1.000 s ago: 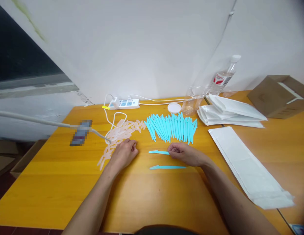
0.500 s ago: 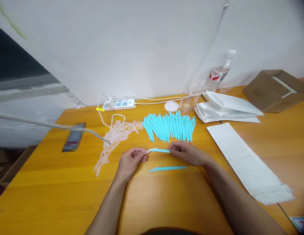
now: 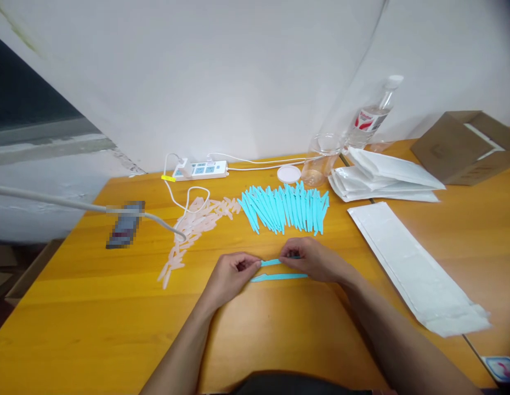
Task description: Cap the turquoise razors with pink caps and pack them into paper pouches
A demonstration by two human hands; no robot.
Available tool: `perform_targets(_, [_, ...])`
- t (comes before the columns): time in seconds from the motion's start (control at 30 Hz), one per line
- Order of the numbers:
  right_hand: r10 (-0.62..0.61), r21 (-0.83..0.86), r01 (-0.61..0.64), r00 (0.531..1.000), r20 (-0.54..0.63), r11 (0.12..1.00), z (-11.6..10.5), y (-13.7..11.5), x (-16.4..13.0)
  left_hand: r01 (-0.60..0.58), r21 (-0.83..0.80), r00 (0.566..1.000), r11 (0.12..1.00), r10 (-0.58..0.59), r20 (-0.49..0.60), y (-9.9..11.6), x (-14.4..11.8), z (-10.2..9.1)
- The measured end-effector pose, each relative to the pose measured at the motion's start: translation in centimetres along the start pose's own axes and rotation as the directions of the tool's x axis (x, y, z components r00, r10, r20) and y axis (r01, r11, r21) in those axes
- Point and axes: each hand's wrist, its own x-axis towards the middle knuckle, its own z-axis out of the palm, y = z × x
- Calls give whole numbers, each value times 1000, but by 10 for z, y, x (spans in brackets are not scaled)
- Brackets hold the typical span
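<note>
Between my two hands is a slim turquoise eyebrow razor [image 3: 271,263], held level above the table. My left hand [image 3: 237,275] pinches its left end between thumb and fingers, hiding that tip and any cover on it. Toward the other end, my right hand [image 3: 308,259] has its fingers closed around the handle. Just below the hands, a second turquoise razor [image 3: 275,277] lies flat on the table. Beyond them, many more turquoise razors [image 3: 283,208] lie side by side in a row. To their left spreads a loose heap of pale pink translucent blade covers [image 3: 199,219].
A white cable [image 3: 156,215] crosses above the covers, near a blurred phone [image 3: 125,225]. Along the wall stand a power strip [image 3: 201,170], a clear jar [image 3: 318,167] and a bottle [image 3: 369,123]. White padded mailers [image 3: 419,269] and a cardboard box [image 3: 456,148] occupy the right.
My left hand has moved right along the razor, covering the end where a translucent cover showed. My right hand now grips further over the handle. The view has shifted slightly.
</note>
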Motion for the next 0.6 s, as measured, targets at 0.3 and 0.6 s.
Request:
perform_targets(0.3, [-9,-262,-16,996,-94,965,2,-4,-3,-477,530,871,701,457,179,4,-9,12])
perform_targets(0.6, [86,-471,-349,866,-493,810,-13,-21,82,-567,587,822,578,442,359,-1,-23,39])
